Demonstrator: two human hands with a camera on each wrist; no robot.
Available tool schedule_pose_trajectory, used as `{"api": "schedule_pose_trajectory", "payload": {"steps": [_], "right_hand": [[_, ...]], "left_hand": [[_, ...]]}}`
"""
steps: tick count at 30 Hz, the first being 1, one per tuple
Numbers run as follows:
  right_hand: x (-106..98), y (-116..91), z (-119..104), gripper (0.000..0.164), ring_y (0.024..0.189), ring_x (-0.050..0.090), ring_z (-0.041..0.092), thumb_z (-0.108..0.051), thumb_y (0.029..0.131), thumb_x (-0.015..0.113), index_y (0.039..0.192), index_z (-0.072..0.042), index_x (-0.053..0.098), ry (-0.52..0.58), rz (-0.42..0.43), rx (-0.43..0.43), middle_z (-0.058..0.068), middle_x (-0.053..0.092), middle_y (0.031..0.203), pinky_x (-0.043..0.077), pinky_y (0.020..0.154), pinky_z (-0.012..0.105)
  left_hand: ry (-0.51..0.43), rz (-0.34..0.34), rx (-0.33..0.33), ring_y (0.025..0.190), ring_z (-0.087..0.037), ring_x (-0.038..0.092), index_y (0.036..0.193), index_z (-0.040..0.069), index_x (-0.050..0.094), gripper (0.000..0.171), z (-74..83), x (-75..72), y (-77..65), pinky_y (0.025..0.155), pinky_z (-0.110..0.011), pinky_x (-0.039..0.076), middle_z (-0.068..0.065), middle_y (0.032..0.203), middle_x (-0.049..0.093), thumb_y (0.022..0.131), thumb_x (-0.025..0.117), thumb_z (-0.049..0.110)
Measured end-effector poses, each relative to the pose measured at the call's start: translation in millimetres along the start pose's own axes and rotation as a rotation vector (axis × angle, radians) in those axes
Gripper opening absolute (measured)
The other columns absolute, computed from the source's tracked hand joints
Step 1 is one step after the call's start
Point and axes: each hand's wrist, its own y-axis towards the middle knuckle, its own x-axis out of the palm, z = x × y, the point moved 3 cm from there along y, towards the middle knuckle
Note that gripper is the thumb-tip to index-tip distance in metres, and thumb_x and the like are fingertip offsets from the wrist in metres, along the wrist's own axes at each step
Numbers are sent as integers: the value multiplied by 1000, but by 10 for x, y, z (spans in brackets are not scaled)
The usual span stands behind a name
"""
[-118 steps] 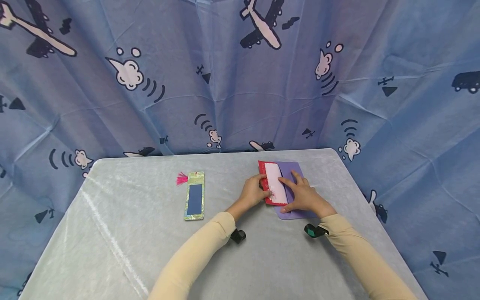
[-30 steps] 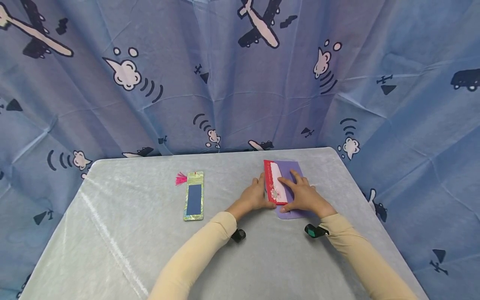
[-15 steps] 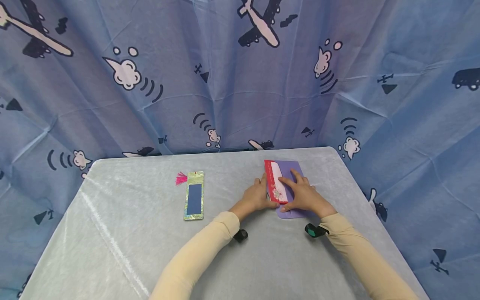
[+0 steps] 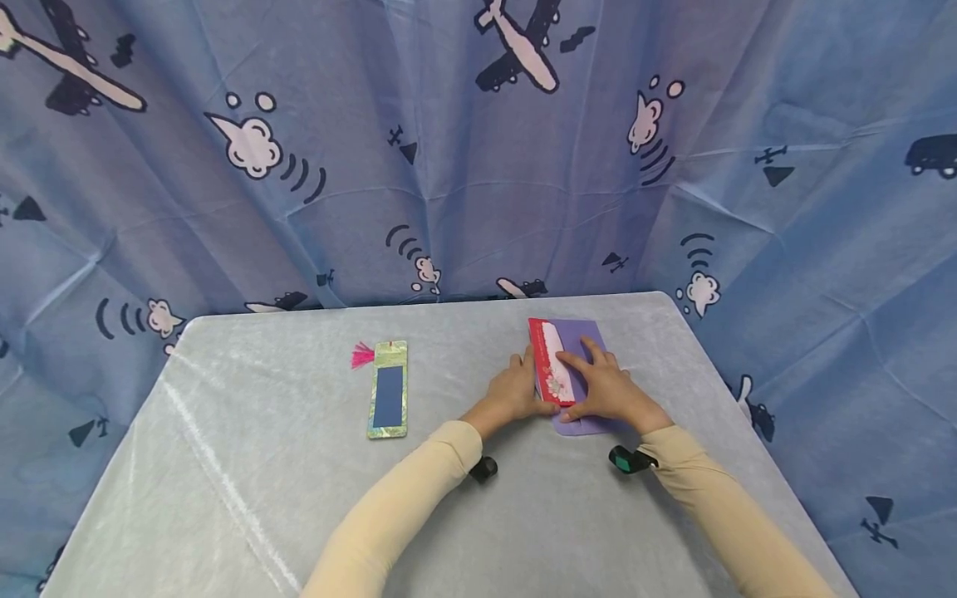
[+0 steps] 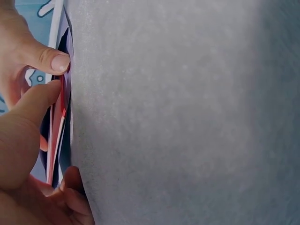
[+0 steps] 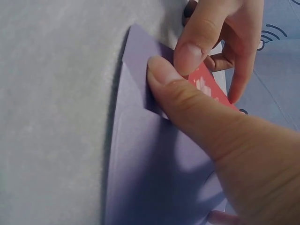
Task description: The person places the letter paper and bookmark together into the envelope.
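A left hand [image 4: 512,392] grips a red card [image 4: 543,353] at its edge; the right hand [image 4: 607,389], fingers spread, presses a purple envelope [image 4: 579,334].

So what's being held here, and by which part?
The left hand holds the red card by its left and near edges; the right hand presses the purple envelope at its opening.

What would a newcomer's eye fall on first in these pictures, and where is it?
Probably the red-and-white card, vivid against the purple envelope between the left hand and right hand, toward the table's far right. Next might come the green-edged bookmark with its pink tassel, lying left of both hands. Behind everything hangs a blue curtain printed with airplanes.
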Motion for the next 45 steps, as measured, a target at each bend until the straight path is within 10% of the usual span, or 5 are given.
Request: {"api": "schedule_pose_trajectory", "payload": {"steps": [32,45], "right_hand": [[-14,-3,6,115,138,28,60,-58,57,90,152,-19,39,16,0,2,30,13,161,25,91,87],[-14,0,5,113,138,27,60,-56,58,90,152,-21,38,18,-4,-1,29,13,161,23,91,88]], "left_hand": [[54,71,-20,111,-27,59,155,11,27,118,42,-26,27,81,-39,58,-14,125,54,65,85,60],[219,148,14,105,-22,52,151,6,36,115,88,34,60,84,-32,54,-11,120,54,66,79,70]]}}
